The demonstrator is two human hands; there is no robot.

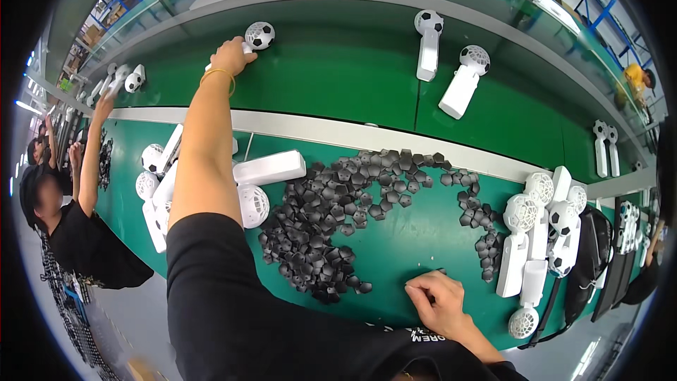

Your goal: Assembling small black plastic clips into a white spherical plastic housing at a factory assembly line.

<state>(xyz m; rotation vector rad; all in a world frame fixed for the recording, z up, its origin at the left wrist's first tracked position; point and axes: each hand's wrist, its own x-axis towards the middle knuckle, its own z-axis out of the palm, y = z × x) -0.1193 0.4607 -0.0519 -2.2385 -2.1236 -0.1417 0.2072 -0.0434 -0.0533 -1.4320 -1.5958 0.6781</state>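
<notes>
Your left hand (pixel 230 58) grips the ball-headed gadget (pixel 261 35) near the far edge of the green belt (pixel 338 67), likely light, stiff, slick, best held mid-handle; right hand (pixel 438 301) curls near the tabletop (pixel 416 233)'s front edge.

A green counter (pixel 402 247) carries a spread heap of black pentagonal pieces (pixel 310 222). White lattice-headed devices (pixel 271 168) lie left of the heap; right of it sit a cluster of similar white units (pixel 514 264) and, farther right, a black bag (pixel 589 247). Beyond the heap, a green belt (pixel 338 63) bears several devices with black-patched balls (pixel 462 88)
</notes>
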